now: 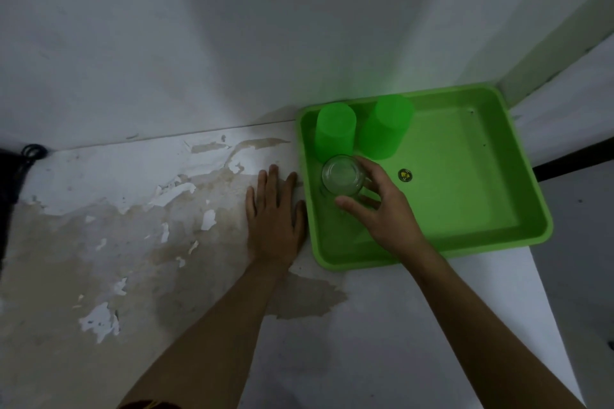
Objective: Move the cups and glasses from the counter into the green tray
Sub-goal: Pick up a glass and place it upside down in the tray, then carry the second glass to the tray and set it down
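Clear glass [342, 175] sits in the green tray [471, 226], near-left part, just in front of two green cups. Glass walls hard to make out: transparent, dim light, and the right hand [382, 209] covers its right and near side. Can't tell if its circular top face is the open mouth or the base. Long axis vertical, pointing up at the camera.

Right hand fingers wrapped around the glass, thumb on the near side, other fingers on the right and far side. Can't confirm whether the glass rests on the tray floor or is held just above it.

Left green cup [335, 131] and right green cup [385, 129] stand in the tray's far-left corner, side by side, upside down with closed bases up. The right one leans visually outward, probably lens distortion. Their lower rims blend into the tray colour.

Left hand [274, 212] lies flat, palm down, fingers spread and holding nothing, on the counter [133, 242] just left of the tray's edge.

Small dark round sticker [404, 175] on the tray floor, print unreadable. Dark object at the far left edge is cut off.
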